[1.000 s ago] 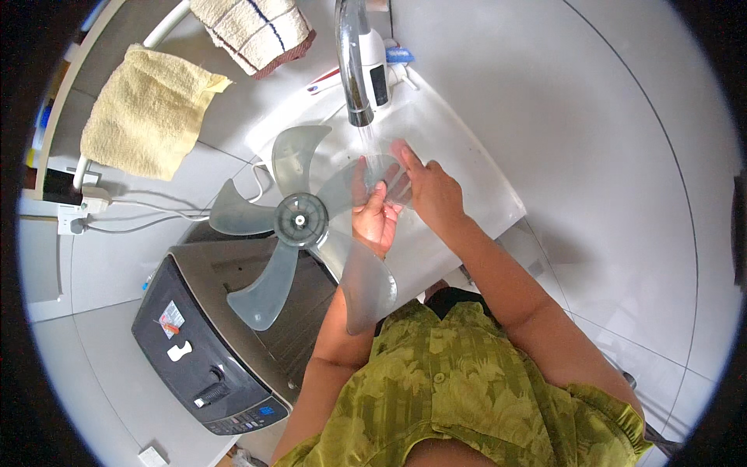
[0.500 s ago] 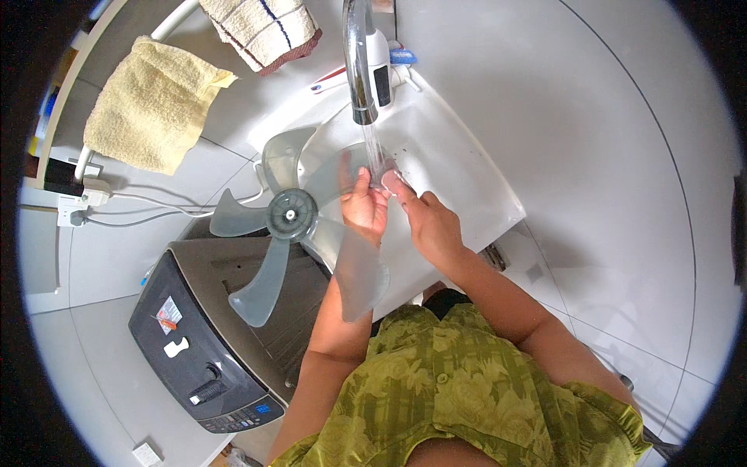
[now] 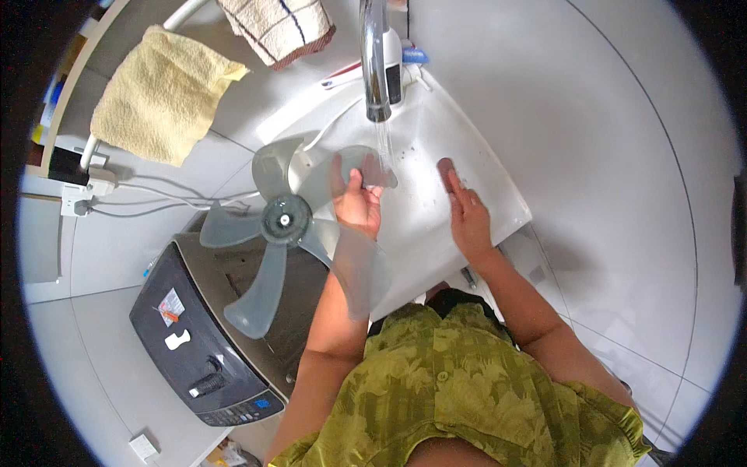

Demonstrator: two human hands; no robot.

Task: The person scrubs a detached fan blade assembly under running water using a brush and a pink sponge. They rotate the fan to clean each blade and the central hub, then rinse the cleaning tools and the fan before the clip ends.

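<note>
A translucent grey plastic fan blade (image 3: 268, 288), a several-bladed wheel with a round hub (image 3: 285, 220), tilts over the left side of the white sink (image 3: 498, 183). My left hand (image 3: 358, 204) is closed on one blade, thumb in front and fingers showing through it. Water from the chrome faucet (image 3: 377, 89) runs down at that blade's tip. To the right, over the basin, my right hand (image 3: 470, 222) is apart from the fan blade. Its fingers hold a small pinkish-brown oblong pad (image 3: 446, 170), blurred, its kind unclear.
A dark washing machine (image 3: 206, 342) stands left below the fan blade. A yellow towel (image 3: 167, 97) and a checked towel (image 3: 280, 27) hang on a rail. White cords (image 3: 171, 191) run from wall plugs. A white bottle (image 3: 393, 66) and a blue-headed brush (image 3: 415, 54) lie behind the faucet.
My right hand has moved right, away from the blade and the water, with the pinkish pad. My left hand keeps its hold on the fan blade, which has shifted slightly left.
</note>
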